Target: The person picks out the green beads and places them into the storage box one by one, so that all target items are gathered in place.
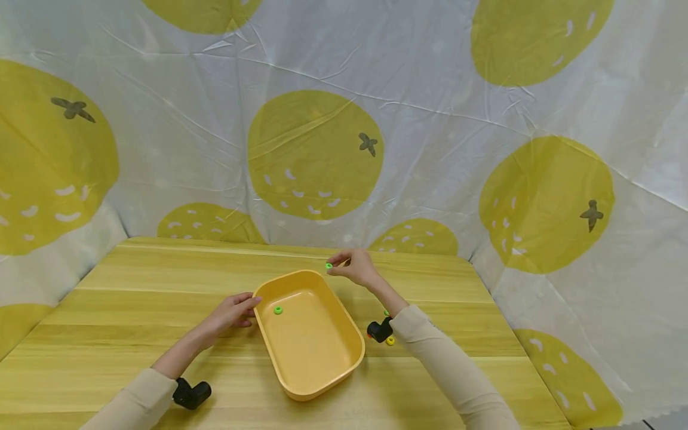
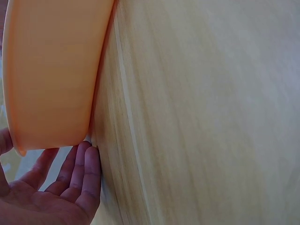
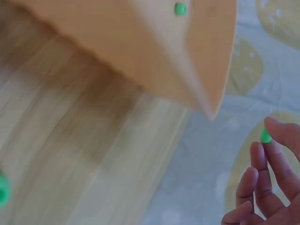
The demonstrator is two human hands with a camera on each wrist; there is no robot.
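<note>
A yellow-orange plastic bin point(image 1: 309, 343) stands on the wooden table, with one small green ring point(image 1: 278, 310) lying inside it. My left hand point(image 1: 236, 310) grips the bin's far left corner, thumb at the rim and fingers along the outside wall; the left wrist view shows that hand point(image 2: 65, 187) from below. Just beyond the bin's far right side, my right hand point(image 1: 352, 267) is raised and pinches another green ring point(image 1: 329, 266) between thumb and fingertips. In the right wrist view the pinched ring point(image 3: 266, 136) is partly covered by the thumb.
Right of the bin, below my right forearm, lie a yellow ring point(image 1: 390, 341), a green ring point(image 1: 386, 313) and a red piece, partly hidden by the black wrist camera point(image 1: 380, 329). A patterned cloth point(image 1: 430, 149) hangs behind the wooden table point(image 1: 177, 269).
</note>
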